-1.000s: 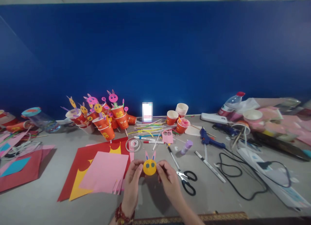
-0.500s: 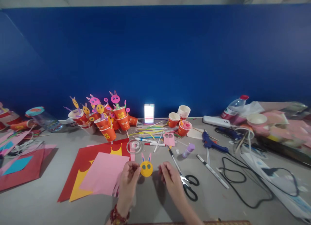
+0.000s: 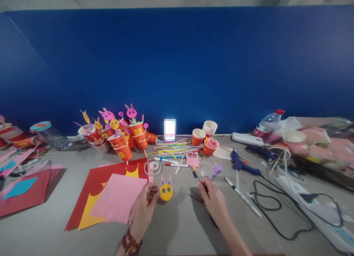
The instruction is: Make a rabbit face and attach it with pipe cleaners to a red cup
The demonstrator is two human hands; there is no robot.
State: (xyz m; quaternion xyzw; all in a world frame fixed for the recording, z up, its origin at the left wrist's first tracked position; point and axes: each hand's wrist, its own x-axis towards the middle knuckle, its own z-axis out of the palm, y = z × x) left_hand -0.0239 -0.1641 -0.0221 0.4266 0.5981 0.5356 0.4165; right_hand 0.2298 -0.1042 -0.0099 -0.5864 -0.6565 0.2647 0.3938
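Grey surface point(image 3: 171, 235) is backed by a blue wall point(image 3: 177, 64). A yellow rabbit face point(image 3: 166, 192) is pinched at its left edge by the left hand point(image 3: 143, 206), near centre, just right of pink paper point(image 3: 118, 199). The right hand point(image 3: 212, 200) is laid on a pen point(image 3: 194, 173); its grip cannot be determined.

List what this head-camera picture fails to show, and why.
Head view:
white card by the wall: blurred out
whether the right hand grips the black pen: fingers cover it
power strip: cut off by the right edge
yellow bunny face in the left hand: details too small
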